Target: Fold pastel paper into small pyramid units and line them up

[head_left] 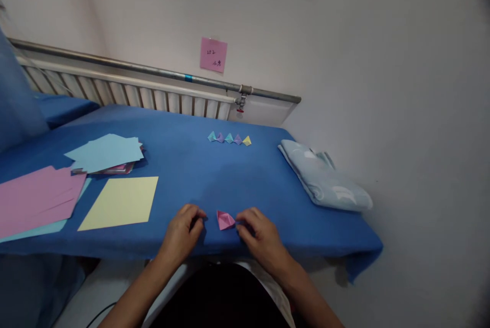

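Paper fills the left of the blue-covered surface [184, 165]: a large pink sheet [36, 198] at the far left edge lying over a pale blue one, a stack of coloured sheets [107, 154] topped by light blue behind it, and a single yellow sheet [120, 201] just to their right, flat and near the front edge.

Right of the yellow sheet comes the left hand [182, 233], resting on the surface near the front edge, its fingers [195, 213] curled loosely together and holding nothing; they lie just beside the pink folded paper [225, 220] without touching it, as far as the view shows. That small folded piece sits on the cloth between the two hands. The right hand [260, 236] is at its right side, fingers [242, 223] bent and reaching its right corner; whether they pinch it or only touch it cannot be told.

Farther back, well apart from the hands, a row of five small folded shapes [228, 138] stands in a line. At the right end of the surface lies a folded pale blue cloth [325, 177].
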Available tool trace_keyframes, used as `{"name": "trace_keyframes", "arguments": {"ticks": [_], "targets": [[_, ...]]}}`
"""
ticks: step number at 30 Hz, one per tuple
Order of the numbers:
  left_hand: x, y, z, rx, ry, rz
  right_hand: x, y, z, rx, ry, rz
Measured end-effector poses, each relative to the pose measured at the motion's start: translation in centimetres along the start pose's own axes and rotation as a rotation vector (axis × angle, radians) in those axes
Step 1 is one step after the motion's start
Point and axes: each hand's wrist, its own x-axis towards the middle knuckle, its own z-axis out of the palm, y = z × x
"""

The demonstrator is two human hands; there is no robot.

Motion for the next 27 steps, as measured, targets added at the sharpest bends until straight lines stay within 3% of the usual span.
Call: {"name": "trace_keyframes", "arguments": {"ticks": [5, 15, 22, 27], "targets": [[0.0, 0.1, -0.1, 0.004, 0.003, 0.002, 0.3, 0.2, 0.5, -0.057, -0.097, -0.066], [0.2, -0.9, 0.3, 0.005, -0.017, 0.022, 1.1, 1.0, 0.4, -0.074, -0.013, -0.166], [2.7, 0.6, -0.1, 0.049, -0.194, -0.025, 4.0, 4.4, -1.1, -0.079, 0.231, -0.052], [6.2, 3.2, 2.2, 0.074, -0.423, 0.046, 8.3, 9.1, -3.7, -0.161, 0.362, -0.003]]}}
